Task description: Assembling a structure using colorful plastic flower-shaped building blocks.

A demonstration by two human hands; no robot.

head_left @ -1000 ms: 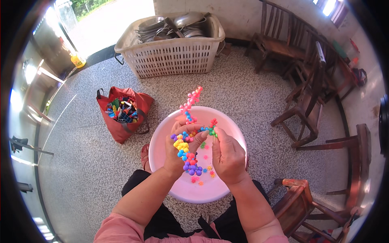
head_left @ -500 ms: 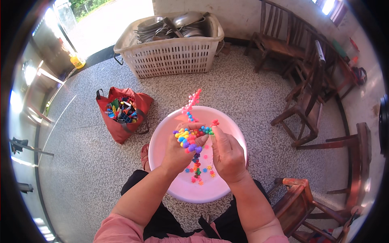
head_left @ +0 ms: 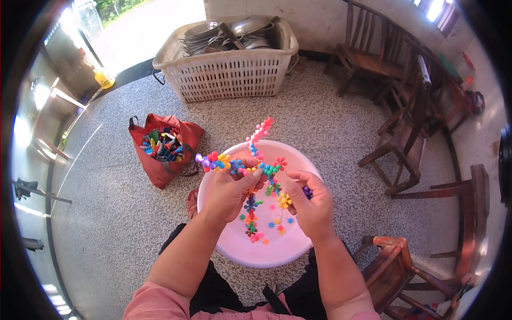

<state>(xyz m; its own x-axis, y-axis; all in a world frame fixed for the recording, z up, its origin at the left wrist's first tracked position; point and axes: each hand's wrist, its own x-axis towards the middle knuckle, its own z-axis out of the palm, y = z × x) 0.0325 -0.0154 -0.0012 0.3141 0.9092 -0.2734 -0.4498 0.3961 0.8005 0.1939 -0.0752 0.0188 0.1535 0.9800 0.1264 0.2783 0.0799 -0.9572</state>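
Note:
My left hand (head_left: 226, 194) grips the middle of a branching figure of small flower-shaped plastic linking pieces (head_left: 256, 184). Its arms stick out in several directions: pink at the top, purple, red and yellow to the left, green with a red end to the right, and mixed colours hanging down. Apart from the figure, my right hand (head_left: 312, 208) has a yellow flower-shaped piece (head_left: 285, 201) at its thumb and fingers. Purple pieces (head_left: 308, 192) show among its curled fingers. Both hands are over a pink basin (head_left: 242, 250) with loose flower pieces (head_left: 277, 221) on its bottom.
A red bag (head_left: 154, 170) full of colourful toy parts stands on the speckled floor to the left. Beyond the basin is a white slatted crate (head_left: 224, 80) of metal pans and lids. Wooden chairs (head_left: 392, 154) line the right side; another stands near my right knee.
My right hand has moved away from the figure's green arm, toward me and to the right, and now shows a yellow piece. My left hand has turned the figure, so its purple-tipped arm points left.

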